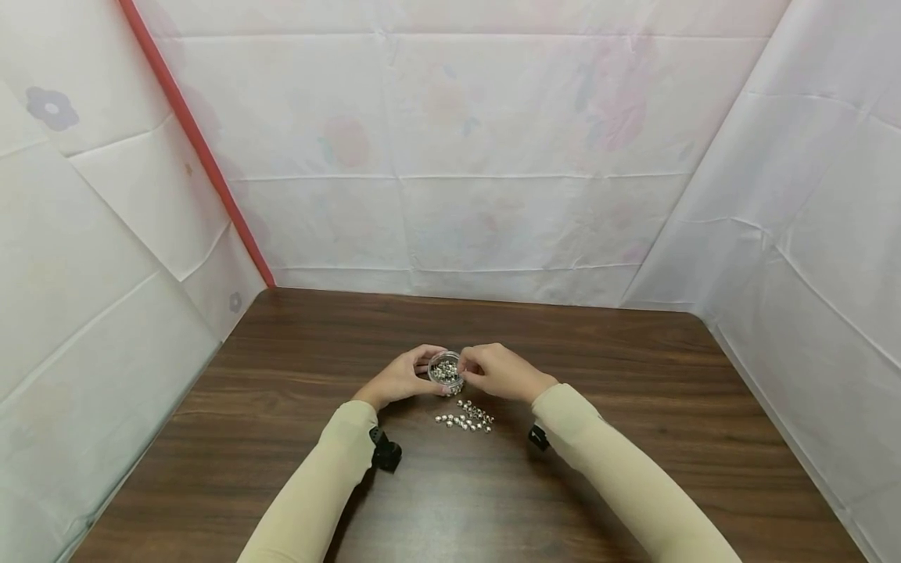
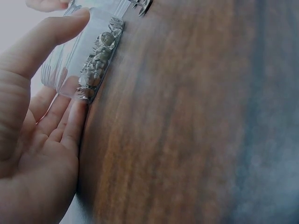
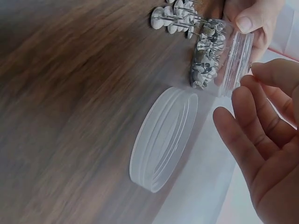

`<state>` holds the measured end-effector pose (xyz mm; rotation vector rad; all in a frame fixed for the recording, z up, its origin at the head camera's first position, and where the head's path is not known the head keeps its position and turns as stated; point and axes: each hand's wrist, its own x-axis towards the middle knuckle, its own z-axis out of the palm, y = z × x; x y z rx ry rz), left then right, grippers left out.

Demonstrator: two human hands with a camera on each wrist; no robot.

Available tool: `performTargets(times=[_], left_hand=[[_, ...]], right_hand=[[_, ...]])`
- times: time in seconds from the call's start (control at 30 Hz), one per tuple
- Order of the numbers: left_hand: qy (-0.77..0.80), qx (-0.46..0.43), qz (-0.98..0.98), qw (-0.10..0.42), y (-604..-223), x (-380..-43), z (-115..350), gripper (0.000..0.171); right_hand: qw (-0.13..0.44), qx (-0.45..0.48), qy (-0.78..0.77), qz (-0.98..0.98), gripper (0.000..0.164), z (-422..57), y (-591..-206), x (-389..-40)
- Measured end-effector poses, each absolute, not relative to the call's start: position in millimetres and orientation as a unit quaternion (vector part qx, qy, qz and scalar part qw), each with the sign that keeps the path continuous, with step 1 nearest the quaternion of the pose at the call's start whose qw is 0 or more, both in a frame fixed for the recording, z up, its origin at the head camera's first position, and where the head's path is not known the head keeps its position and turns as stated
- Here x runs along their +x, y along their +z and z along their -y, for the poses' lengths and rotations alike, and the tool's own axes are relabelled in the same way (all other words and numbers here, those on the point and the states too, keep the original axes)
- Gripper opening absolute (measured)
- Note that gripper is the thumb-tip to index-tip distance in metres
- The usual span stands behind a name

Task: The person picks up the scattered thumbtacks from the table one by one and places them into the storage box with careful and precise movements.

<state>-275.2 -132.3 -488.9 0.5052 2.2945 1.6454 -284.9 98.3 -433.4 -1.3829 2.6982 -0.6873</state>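
A clear plastic jar (image 1: 446, 372) with silver thumbtacks (image 3: 208, 56) heaped in its bottom stands upright on the table. My left hand (image 1: 403, 378) grips its side, thumb on the near face and fingers round the far side, as the left wrist view shows. At the jar's rim is my right hand (image 1: 503, 371), its thumb and forefinger pinched together; a tiny bit of metal, apparently a thumbtack, shows at their tips. More thumbtacks (image 1: 468, 418) lie loose on the table in front of the jar.
The jar's clear screw lid (image 3: 163, 140) lies on the table beside the jar, below the right hand; the head view hides it. Dark wood table (image 1: 317, 336) spreads all round, with white floral sheeting (image 1: 450, 234) at its back and sides.
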Motion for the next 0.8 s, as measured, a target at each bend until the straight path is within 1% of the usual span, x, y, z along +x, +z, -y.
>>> performTargets(times=[0.33, 0.6, 0.8], left_hand=[[0.569, 0.168, -0.792, 0.142, -489, -275, 132, 0.067], [0.565, 0.173, -0.795, 0.138, -489, -276, 132, 0.069], [0.561, 0.169, -0.799, 0.138, -489, -277, 132, 0.067]], right_hand=[[0.053, -0.403, -0.203, -0.891, 0.007, -88, -436, -295], [0.037, -0.409, -0.199, -0.890, 0.006, -86, -438, -301], [0.041, -0.405, -0.202, -0.891, 0.006, -91, -435, -294]])
